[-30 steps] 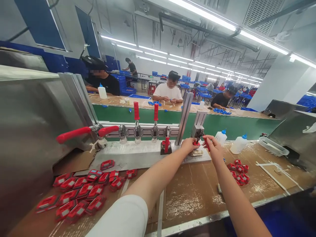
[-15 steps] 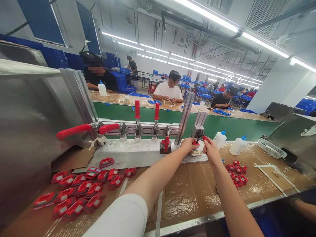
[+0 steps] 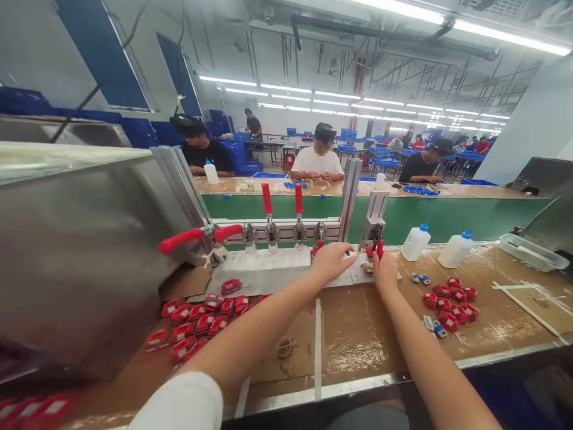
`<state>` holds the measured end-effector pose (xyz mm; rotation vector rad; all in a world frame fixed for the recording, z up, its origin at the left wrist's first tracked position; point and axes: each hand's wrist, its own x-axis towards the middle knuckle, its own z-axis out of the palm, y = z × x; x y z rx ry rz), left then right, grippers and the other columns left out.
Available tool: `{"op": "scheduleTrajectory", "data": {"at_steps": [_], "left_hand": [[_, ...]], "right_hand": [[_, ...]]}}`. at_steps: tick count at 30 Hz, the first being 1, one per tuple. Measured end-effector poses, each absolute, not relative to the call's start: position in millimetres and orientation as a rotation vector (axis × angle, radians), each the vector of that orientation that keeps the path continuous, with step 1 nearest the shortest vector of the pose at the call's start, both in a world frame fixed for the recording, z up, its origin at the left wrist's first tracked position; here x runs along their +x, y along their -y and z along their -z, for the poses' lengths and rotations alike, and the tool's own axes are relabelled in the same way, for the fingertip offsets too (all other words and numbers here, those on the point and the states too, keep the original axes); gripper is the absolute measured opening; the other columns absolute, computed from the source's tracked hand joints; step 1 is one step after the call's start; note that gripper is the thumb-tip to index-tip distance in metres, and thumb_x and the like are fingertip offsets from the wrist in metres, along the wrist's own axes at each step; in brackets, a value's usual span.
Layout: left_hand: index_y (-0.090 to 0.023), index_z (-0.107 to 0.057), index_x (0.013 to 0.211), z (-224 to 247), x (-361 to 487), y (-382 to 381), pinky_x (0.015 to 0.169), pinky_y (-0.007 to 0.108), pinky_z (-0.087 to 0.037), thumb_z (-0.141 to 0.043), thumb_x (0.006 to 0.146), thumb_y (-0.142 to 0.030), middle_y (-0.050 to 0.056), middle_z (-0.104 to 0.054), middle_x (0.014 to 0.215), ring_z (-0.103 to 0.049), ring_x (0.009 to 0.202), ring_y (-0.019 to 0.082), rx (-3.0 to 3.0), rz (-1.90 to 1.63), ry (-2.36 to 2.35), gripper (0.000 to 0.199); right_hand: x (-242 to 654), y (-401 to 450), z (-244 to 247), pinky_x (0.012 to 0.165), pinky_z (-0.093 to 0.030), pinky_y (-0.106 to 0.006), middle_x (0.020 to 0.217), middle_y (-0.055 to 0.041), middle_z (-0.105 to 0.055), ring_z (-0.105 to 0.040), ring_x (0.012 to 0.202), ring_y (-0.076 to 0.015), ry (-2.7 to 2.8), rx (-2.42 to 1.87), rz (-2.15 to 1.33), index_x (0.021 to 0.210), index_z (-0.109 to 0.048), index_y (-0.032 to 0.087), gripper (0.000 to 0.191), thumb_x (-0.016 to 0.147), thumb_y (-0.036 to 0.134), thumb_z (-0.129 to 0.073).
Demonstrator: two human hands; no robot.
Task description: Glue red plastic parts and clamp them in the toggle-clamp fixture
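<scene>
My left hand (image 3: 335, 260) is in the air between the row of clamps and the small press, fingers apart, with nothing seen in it. My right hand (image 3: 384, 267) is wrapped round the red handle (image 3: 380, 248) of the small press (image 3: 375, 224), which now points down. A red part (image 3: 369, 252) sits under the press, left of my right hand. Red-handled toggle clamps (image 3: 299, 200) stand along a metal rail to the left. Many red parts (image 3: 203, 322) lie in a heap at the left, and more red parts (image 3: 459, 313) at the right.
White bottles with blue caps (image 3: 416, 243) (image 3: 455, 249) stand behind the right heap. A clear plastic basket (image 3: 532, 254) is at the far right. The metal housing (image 3: 102, 239) rises at the left. Across a green divider (image 3: 447, 218), people work at another bench (image 3: 474, 190).
My left hand has left the red part at the press and moved left. My right hand has lowered with the press handle. The view has turned, so the scene looks shifted.
</scene>
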<state>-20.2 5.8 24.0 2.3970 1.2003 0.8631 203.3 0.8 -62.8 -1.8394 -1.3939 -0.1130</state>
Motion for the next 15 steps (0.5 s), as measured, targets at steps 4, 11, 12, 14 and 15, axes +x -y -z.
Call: {"op": "scheduleTrajectory", "data": {"at_steps": [4,11,12,14,15], "left_hand": [[-0.021,-0.069,0.079,-23.3,-77.7,14.3,0.096,0.036,-0.050,-0.059,0.090,-0.057,0.008,-0.069,0.103,-0.063,0.111,0.025,1.940,-1.011,-1.364,0.039],[-0.018,-0.061,0.075,-37.5,-83.6,19.8,0.087,0.034,-0.056,-0.035,0.091,-0.076,0.011,-0.074,0.095,-0.072,0.100,0.024,1.605,-0.735,-1.111,0.066],[-0.019,-0.061,0.078,-50.0,-85.8,23.3,0.087,0.033,-0.056,-0.032,0.092,-0.077,0.011,-0.075,0.099,-0.072,0.104,0.024,1.564,-0.718,-1.074,0.067],[-0.020,-0.062,0.085,-79.8,-91.0,30.7,0.087,0.033,-0.057,-0.029,0.092,-0.079,0.012,-0.076,0.104,-0.072,0.107,0.025,1.474,-0.683,-1.031,0.068],[-0.021,-0.062,0.087,-95.2,-93.1,33.8,0.086,0.034,-0.058,-0.028,0.092,-0.080,0.013,-0.076,0.103,-0.073,0.106,0.026,1.429,-0.675,-1.026,0.068]], "right_hand": [[188.4,12.2,58.7,0.088,-0.042,-0.046,0.104,-0.0217,-0.064,-0.058,0.103,-0.0354,1.284,-1.771,0.165,0.102,-0.056,0.016,0.048,0.103,0.056,-0.030],[111.1,31.2,43.3,0.083,-0.049,-0.039,0.092,-0.0085,-0.067,-0.060,0.087,-0.0249,1.133,-1.162,-0.460,0.100,-0.066,0.019,0.031,0.087,0.041,-0.047],[96.9,23.1,40.0,0.075,-0.050,-0.037,0.079,-0.0054,-0.066,-0.060,0.077,-0.0231,1.182,-1.123,-0.621,0.090,-0.068,0.020,0.029,0.082,0.039,-0.049],[73.1,2.3,32.8,0.065,-0.050,-0.033,0.063,-0.0012,-0.061,-0.058,0.065,-0.0204,1.237,-1.089,-0.786,0.076,-0.069,0.019,0.022,0.073,0.036,-0.055],[64.4,-8.5,29.5,0.064,-0.050,-0.032,0.060,-0.0002,-0.060,-0.058,0.063,-0.0196,1.248,-1.079,-0.817,0.073,-0.069,0.019,0.019,0.069,0.034,-0.057]]}}
